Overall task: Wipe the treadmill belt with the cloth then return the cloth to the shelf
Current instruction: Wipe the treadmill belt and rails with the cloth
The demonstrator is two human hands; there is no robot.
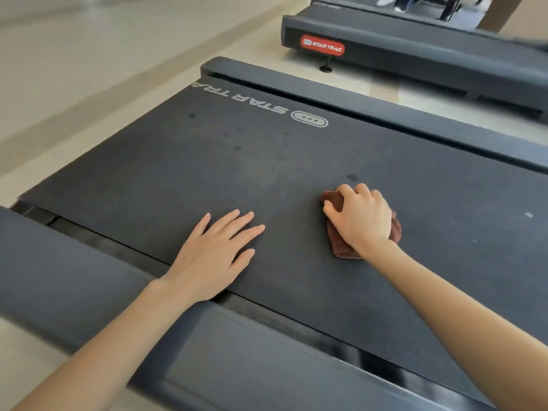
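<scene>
Nearest to the camera is the near side rail (237,351) of the treadmill, and both forearms pass over it. The left hand (213,253) lies flat on the belt (207,173) at its near edge, fingers straight and a little spread, holding nothing. The right hand (360,218) has its fingers curled over a bunched brown cloth (341,252) and presses it on the belt, about midway between the near edge and the far edge.

In my judgement the wiping is in progress: dark spots (352,177) lie just beyond the cloth, and a pale speck (528,215) lies towards the right. One risk is the narrow gap (118,247) between belt and rail beside the left wrist; a wide stroke could push the cloth or a fingertip into it. Leaning weight on the left hand might also make the belt slip.

There is open belt on all sides of the cloth, up to the far rail (355,99). The shelf is not in view.
</scene>
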